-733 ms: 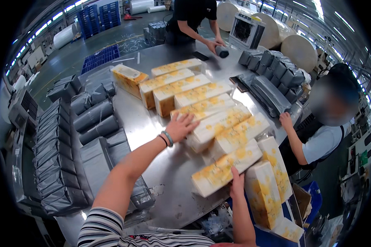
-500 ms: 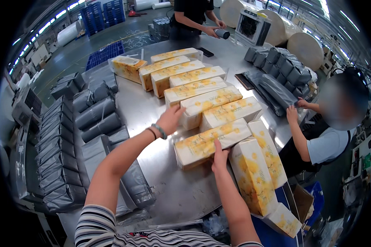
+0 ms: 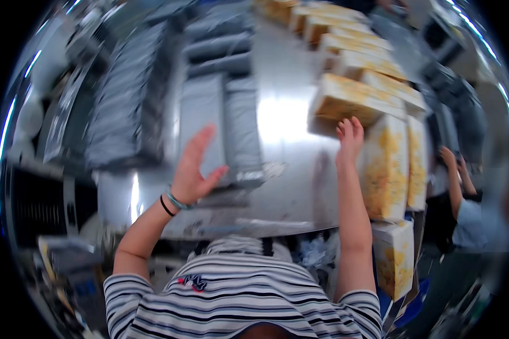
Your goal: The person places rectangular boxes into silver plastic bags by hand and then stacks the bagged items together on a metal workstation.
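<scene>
The picture is blurred by motion. My right hand presses its fingers against the near end of a long white and yellow box lying on the steel table. More such boxes lie in a row behind it, and others stand at the table's right edge. My left hand is lifted off the table with its fingers spread, holding nothing. It hovers over grey plastic bags. A bracelet and a dark band sit on that wrist.
Stacks of grey bags cover the table's left side. Another person's hands and light sleeve show at the right edge. One more yellow box stands below the table's right corner. My striped shirt fills the lower edge.
The view has tipped sharply downward and blurred. My left hand has left the boxes and swung left over the grey bags. My right hand stays on the nearest box.
</scene>
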Demonstrator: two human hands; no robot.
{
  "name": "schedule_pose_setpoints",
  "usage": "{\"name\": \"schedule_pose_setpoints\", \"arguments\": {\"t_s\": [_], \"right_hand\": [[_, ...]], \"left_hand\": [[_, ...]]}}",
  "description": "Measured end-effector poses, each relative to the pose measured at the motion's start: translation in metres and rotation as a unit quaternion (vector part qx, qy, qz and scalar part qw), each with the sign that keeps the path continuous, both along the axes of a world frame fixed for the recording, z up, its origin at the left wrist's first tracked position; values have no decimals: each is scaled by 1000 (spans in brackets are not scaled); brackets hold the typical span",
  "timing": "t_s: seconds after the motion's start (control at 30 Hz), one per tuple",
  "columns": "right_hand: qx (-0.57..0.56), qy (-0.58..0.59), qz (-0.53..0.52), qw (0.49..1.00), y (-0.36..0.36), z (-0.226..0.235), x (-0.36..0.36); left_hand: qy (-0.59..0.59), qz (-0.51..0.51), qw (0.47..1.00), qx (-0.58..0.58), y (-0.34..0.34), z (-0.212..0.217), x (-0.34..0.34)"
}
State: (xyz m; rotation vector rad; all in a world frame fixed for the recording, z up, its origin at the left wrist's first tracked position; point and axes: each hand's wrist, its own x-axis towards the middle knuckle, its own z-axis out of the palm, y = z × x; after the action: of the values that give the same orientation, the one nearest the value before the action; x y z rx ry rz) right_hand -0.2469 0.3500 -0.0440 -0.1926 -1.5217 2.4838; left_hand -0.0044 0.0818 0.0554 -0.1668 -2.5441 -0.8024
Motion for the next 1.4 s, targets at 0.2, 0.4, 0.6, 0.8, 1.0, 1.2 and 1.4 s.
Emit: {"name": "schedule_pose_setpoints", "arguments": {"t_s": [0.2,0.4,0.6,0.8,1.0,1.2,1.4], "right_hand": [[332,311,553,698,-107,22,242],[507,124,506,687,-212,-48,207],[521,168,490,679,-189,-24,234],[405,261,461,745,-199,-30,272],[198,16,542,817,-214,-41,276],[570,-9,630,528,9,-1,319],[763,319,228,514,-49,48,240]], "left_hand": [[-186,262,932,166,-53,-95,124],[-333,197,818,426,-70,-159,133],[-307,158,749,565,-71,-152,147],[-307,99,787,526,-83,-158,154],[-345,-8,860,375,-114,-148,156],[-362,26,859,361,-142,-138,186],[5,29,932,-360,-133,-82,129]]}}
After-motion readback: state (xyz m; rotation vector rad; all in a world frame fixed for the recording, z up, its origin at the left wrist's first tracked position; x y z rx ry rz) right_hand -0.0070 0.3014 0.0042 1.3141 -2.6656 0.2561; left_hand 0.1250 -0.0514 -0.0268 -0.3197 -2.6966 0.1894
